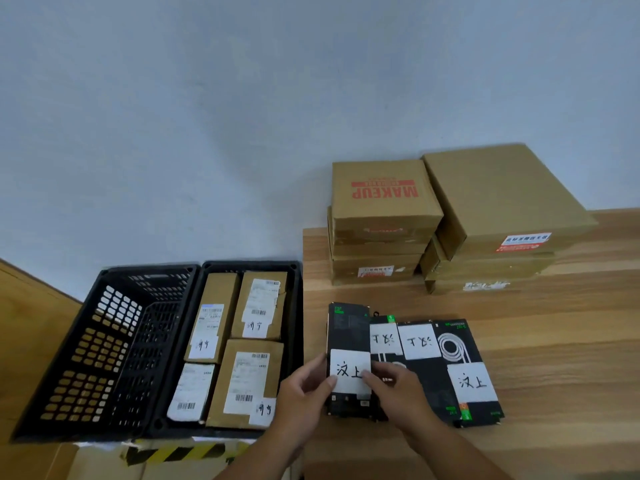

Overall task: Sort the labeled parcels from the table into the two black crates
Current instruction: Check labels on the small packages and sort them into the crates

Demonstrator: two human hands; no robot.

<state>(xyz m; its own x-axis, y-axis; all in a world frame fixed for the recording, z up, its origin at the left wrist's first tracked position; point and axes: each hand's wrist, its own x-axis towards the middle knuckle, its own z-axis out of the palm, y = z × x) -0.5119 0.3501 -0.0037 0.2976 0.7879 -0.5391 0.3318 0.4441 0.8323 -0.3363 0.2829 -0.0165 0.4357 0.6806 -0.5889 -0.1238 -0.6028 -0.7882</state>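
Pick-up step. Left hand [304, 393] and right hand [398, 386] both pinch a black labelled parcel [348, 358], at the table edge just right of the filled crate [298, 306]. Next: likely carry it past that crate into the empty crate [104, 341]; label match unconfirmed.
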